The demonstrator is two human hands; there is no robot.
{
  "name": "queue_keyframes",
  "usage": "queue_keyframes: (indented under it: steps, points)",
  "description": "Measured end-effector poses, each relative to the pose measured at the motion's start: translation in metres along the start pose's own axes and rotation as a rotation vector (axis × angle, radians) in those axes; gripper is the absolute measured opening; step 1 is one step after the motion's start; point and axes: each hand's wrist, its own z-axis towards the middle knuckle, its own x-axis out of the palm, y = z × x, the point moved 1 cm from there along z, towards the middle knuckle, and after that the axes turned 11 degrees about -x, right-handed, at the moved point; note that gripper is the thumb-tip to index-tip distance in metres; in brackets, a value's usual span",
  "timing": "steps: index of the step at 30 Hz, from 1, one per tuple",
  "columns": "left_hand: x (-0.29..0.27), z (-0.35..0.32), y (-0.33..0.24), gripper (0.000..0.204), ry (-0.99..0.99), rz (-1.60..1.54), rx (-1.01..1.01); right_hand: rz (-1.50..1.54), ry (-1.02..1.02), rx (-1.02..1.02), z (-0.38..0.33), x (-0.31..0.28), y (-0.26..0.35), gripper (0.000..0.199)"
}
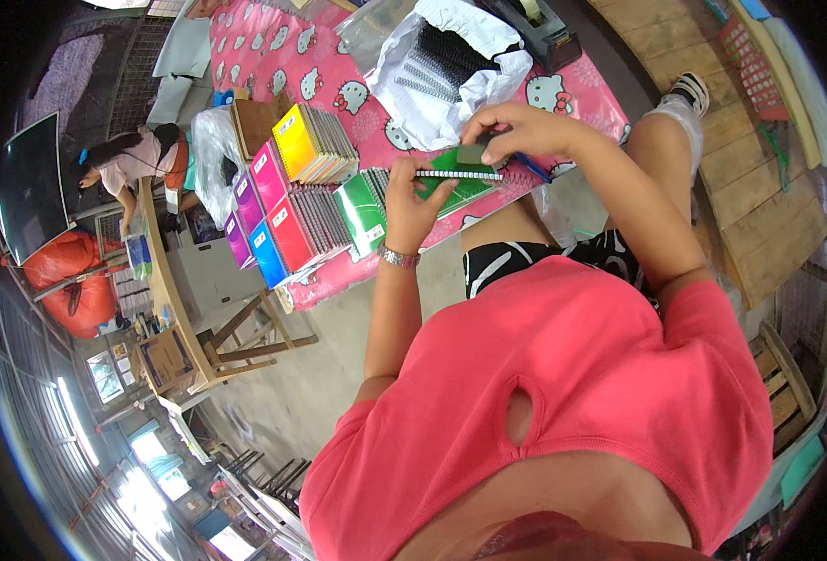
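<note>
At the near edge of the table, my left hand (412, 208) is closed on a green spiral notebook (458, 191), with thumb and fingers at its bound edge. A row of wire coils runs along that edge. My right hand (524, 134) is bent over the notebook's other end, fingers curled together. Beneath it a slim dark blue object (531, 167) pokes out; its kind is unclear. Next to the right fingertips shows a small dark olive piece (471, 155). Another stack of green notebooks (361, 208) lies just left of my left hand.
Yellow notebooks (314, 142), red notebooks (307, 226) and blue and purple ones stand in stacks on the pink patterned tablecloth (273, 56). Beyond my hands lies white paper (404, 105) with black binding coils (446, 58). Another person (142, 154) bends over a wooden table at left.
</note>
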Motion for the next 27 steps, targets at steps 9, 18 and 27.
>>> queue_keyframes:
  steps: [9,18,27]
  points:
    - [0.001,-0.004,0.006,0.034,-0.018,-0.055,-0.065,-0.913,-0.311,-0.05,-0.043,-0.046,-0.029,0.036]
    - [0.003,-0.03,0.017,0.022,-0.141,-0.645,-0.381,-1.267,-0.386,-0.116,-0.062,0.013,-0.053,0.047]
    - [0.011,-0.034,0.021,0.029,-0.24,-0.619,-0.391,-0.875,-0.784,-0.17,-0.062,0.046,-0.041,0.059]
